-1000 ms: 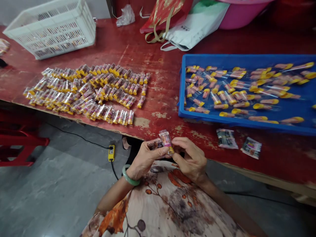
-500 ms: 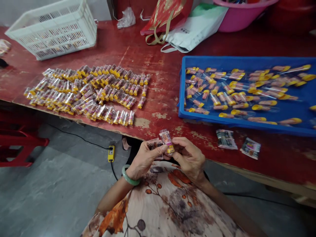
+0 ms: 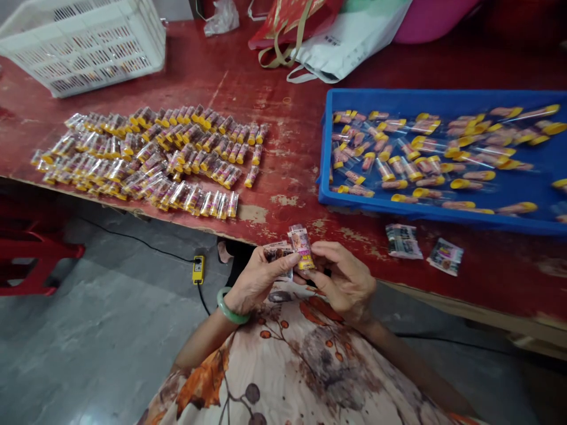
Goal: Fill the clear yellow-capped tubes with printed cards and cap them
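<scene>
My left hand [image 3: 261, 277] is closed, its thumb pressing a small clear tube [image 3: 301, 247] with a yellow end and a printed picture label. Several flat printed packets [image 3: 279, 252] are tucked in the same hand behind the tube. My right hand [image 3: 348, 280] has its fingers curled, thumb and fingertips pinching the tube's right side near the yellow end. Both hands are over my lap at the table's front edge. On the table to the right lie two small piles of printed packets, a nearer pile [image 3: 404, 242] and another one [image 3: 445, 257].
Rows of labelled yellow-ended tubes [image 3: 177, 156] cover the left of the red table [image 3: 283, 218]. A blue tray [image 3: 328, 147] on the right holds many loose tubes. Behind are a white crate [image 3: 106, 56], a white bag [image 3: 345, 50], a red bag [image 3: 283, 23] and a pink basin [image 3: 429, 20].
The view has tilted down slightly, so things on the table appear higher. My right hand has shifted slightly right, while both hands stay on the tube.
</scene>
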The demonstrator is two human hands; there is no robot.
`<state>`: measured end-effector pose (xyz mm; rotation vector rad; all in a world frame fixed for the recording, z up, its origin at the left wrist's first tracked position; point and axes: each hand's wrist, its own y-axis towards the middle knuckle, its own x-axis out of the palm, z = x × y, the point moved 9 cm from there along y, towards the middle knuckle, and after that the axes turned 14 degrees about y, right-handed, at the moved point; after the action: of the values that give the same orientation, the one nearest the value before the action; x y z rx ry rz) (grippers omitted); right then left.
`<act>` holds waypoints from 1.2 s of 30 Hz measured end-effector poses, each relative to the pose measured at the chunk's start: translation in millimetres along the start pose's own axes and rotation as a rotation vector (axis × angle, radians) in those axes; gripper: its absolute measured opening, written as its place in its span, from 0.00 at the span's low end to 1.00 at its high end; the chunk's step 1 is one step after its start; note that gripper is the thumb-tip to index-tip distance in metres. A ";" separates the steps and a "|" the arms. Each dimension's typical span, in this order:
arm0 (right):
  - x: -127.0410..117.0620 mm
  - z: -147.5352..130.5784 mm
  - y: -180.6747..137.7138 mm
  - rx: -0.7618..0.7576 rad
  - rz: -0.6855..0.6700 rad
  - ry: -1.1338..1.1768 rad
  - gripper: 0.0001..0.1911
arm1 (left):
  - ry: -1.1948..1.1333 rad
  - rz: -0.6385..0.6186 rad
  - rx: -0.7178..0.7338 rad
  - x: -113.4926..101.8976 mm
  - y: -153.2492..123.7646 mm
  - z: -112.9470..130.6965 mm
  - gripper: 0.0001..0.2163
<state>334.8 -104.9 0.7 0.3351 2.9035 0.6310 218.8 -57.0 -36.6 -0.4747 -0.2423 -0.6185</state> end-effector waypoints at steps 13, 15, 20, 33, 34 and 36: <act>0.1 -2.2 -0.3 -0.008 0.034 0.006 0.15 | 0.039 0.041 0.021 -3.3 1.4 2.7 0.13; -1.1 -4.0 -0.8 -0.022 0.034 -0.007 0.15 | 0.040 0.046 0.018 -4.2 1.2 2.3 0.13; -7.1 10.1 8.9 0.165 0.032 0.089 0.10 | 0.125 0.075 0.009 -13.2 1.0 -1.5 0.15; 69.7 80.0 66.5 0.679 -0.076 0.365 0.17 | 0.191 0.220 0.069 -68.8 13.1 -2.8 0.18; 76.0 87.8 73.6 0.684 -0.070 0.327 0.17 | 0.168 0.272 0.075 -78.4 12.9 -2.2 0.18; 86.7 106.5 89.7 0.680 -0.035 0.215 0.18 | 0.121 0.397 0.077 -99.5 10.1 -2.4 0.18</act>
<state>288.5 37.7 -65.7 0.2991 3.2358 -0.3760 146.4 -1.4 -77.6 -0.3947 -0.0524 -0.2471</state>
